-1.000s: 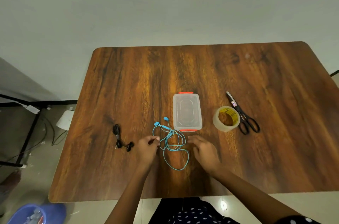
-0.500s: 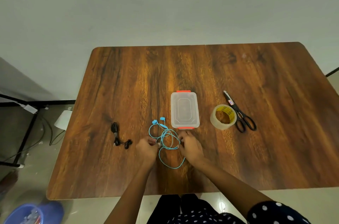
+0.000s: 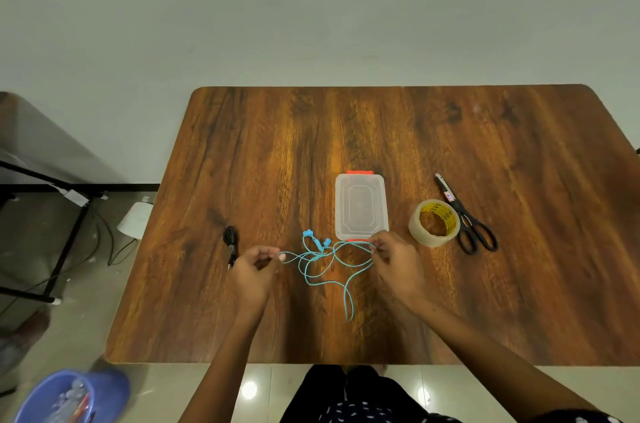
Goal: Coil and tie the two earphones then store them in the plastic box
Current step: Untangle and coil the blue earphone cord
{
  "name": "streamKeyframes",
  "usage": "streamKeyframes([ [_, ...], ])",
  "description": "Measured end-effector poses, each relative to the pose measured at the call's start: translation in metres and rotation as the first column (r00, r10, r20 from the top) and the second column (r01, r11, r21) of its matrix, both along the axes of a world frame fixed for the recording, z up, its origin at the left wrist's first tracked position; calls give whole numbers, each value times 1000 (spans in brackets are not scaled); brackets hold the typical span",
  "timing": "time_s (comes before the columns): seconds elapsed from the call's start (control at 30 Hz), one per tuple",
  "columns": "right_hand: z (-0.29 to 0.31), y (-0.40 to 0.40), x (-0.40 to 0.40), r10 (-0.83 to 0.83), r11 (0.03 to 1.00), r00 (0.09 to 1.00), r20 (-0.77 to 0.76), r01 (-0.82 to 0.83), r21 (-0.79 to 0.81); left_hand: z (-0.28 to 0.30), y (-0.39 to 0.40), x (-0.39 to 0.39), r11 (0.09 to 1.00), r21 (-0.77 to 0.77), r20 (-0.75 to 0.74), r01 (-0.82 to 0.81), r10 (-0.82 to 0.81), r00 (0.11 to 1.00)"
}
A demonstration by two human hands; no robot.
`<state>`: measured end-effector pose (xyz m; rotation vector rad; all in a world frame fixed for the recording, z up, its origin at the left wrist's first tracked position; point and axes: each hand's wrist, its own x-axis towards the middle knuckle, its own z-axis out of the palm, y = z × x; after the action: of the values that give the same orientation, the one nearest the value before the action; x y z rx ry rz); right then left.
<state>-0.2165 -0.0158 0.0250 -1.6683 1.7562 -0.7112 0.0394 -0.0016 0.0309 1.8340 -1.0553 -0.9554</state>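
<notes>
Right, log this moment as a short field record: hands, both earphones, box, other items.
left hand: pinches one end of the blue cable
right hand: pinches the blue cable near the box
blue earphones: uncoiled, loose loops stretched between the hands, buds toward the box
black earphones: on the table, partly behind the left hand
plastic box: lid on, orange clips at both ends
tape roll: right of the box
scissors: beside the tape roll

wood-grain table (image 3: pixel 485 284) with a soft sheen, clear smooth plastic box (image 3: pixel 360 206) with orange clips just beyond the right hand (image 3: pixel 394 263), glossy clear tape roll (image 3: pixel 433 228) right of it, black-handled metal scissors (image 3: pixel 465 216), thin rubbery blue earphone cord (image 3: pixel 325 266) between the hands
</notes>
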Motion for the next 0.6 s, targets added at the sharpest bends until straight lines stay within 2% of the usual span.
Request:
streamKeyframes([
  [0.1, 13, 1, -5, 56, 996, 993, -107, -63, -65, 3, -3, 2, 998, -30, -11, 48, -49, 999],
  [0.2, 17, 4, -1, 103, 992, 963, -249, -117, -42, 4, -4, -1, 997, -44, -4, 71, -71, 997],
  [0.33, 13, 13, 21, 188, 974, 943, -275, -214, -70, 3, -5, -11, 998, -12, -79, 62, -63, 995],
  [0.43, 9, 24, 48, 311, 933, 901, -303, -350, -83, -1, -7, -14, 999, 13, -149, 44, -42, 988],
  [0.53, -1, 30, 74, 461, 875, 819, -342, -485, 20, -1, -11, -17, 999, 14, -152, 44, -42, 988],
  [0.6, -8, 30, 90, 506, 857, 784, -360, -502, 113, 0, -13, -18, 998, 11, -140, 58, -56, 989],
])
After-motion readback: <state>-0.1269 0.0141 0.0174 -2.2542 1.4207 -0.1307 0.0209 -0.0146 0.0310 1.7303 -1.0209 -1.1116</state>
